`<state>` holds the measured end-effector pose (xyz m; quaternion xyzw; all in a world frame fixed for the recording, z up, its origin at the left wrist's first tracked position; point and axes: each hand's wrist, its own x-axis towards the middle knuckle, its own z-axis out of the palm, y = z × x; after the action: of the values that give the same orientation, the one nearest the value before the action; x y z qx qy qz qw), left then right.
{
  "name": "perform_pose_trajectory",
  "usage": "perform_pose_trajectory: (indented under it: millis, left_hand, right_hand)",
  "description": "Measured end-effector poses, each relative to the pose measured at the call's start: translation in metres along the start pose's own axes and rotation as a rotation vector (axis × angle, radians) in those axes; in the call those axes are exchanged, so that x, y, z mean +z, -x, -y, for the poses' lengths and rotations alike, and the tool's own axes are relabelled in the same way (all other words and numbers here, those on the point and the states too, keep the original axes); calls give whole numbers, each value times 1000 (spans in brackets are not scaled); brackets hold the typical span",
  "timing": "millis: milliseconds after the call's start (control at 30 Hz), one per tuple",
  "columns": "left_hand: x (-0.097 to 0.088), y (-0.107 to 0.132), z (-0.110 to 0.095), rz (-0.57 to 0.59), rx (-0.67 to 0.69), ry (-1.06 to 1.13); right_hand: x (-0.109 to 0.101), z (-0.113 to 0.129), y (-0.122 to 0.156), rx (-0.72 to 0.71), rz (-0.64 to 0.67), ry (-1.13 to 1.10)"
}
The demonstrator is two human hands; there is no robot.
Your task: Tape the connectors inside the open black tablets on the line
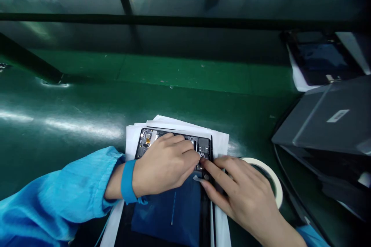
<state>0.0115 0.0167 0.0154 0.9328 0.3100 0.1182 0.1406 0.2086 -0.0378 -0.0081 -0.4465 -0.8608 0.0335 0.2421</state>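
Observation:
An opened black device [174, 197] with exposed circuit parts at its top and a dark blue panel over its middle lies on a stack of white sheets [220, 141]. My left hand [166, 166], in a blue sleeve with a blue wrist strap, rests on the device's upper part with fingers curled and pressed down near its right edge. My right hand [240, 193] meets it there, its fingertips pinched at a small pale piece on the device's right side. What the fingers hold is too small to name.
A roll of white tape [274, 179] lies right of the device, partly under my right hand. Dark grey trays or boxes [327, 123] stand at the right, with another dark device [321, 61] on white paper behind them. The bench surface [87, 100] is green.

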Motion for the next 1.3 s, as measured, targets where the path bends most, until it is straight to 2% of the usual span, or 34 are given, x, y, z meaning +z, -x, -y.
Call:
perform_pose_trajectory:
  millis: [67, 133, 333, 467, 633, 767, 1300]
  left_hand:
    - [0, 0, 0, -2, 0, 7]
    - [1, 0, 0, 0, -4, 16]
    - [2, 0, 3, 16, -19, 44]
    - [3, 0, 4, -12, -10, 48]
    - [4, 0, 4, -20, -14, 54]
    - [6, 0, 4, -30, -10, 48]
    - [5, -1, 3, -27, -10, 60]
  right_hand:
    - [0, 2, 0, -42, -3, 91]
    - [0, 3, 1, -48, 8, 89]
    - [1, 0, 4, 59, 23, -135]
    - [0, -2, 3, 113, 14, -224]
    - [1, 2, -1, 128, -123, 40]
    - [4, 7, -7, 117, -125, 206]
    - [6, 7, -6, 128, -92, 216]
